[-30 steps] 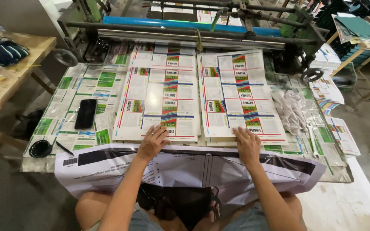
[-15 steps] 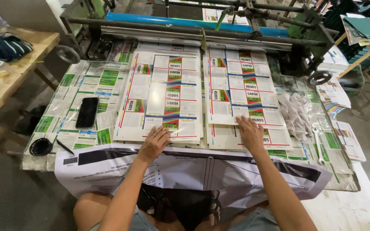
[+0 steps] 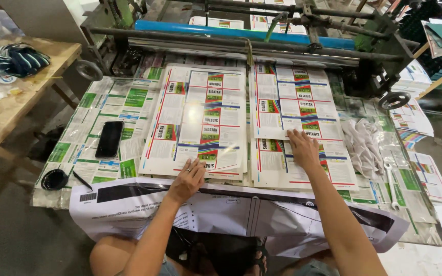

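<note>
Two stacks: printed label sheets lie side by side on the tabletop (image 3: 129,110), the left stack (image 3: 200,120) at about 11 o'clock from my seat and the right stack (image 3: 295,115) at about 1 o'clock, each fed out from under the machine's blue roller (image 3: 190,28) at 12 o'clock.

Left hand: my left hand (image 3: 186,180) lies flat and released on the near edge of the left stack, fingers spread, pressing the sheets down and grasping nothing.

Right hand: my right hand (image 3: 303,149) lies open, palm down, on the right stack, well up from its near edge; it grips nothing.

Just changed: a second ago both hands sat level at the near edges of the stacks. Since then my right hand has slid up the right stack toward 12 o'clock, while my left has stayed at the near edge.

Reading of it: I judge the right stack is being smoothed or squared under the palm, the left one merely held in place.

Nearby, left: a black phone (image 3: 109,138) lies at 10 o'clock on the green-printed sheets, with a small black dish (image 3: 54,179) at 9 o'clock near the tabletop's corner.

Nearby, right: a crumpled white cloth (image 3: 361,145) sits just beside the right stack at 2 o'clock, and a wrench (image 3: 391,184) lies past it.

Near edge: a white printed sack (image 3: 231,214) hangs over the tabletop's front at 6 o'clock, across my lap.
</note>
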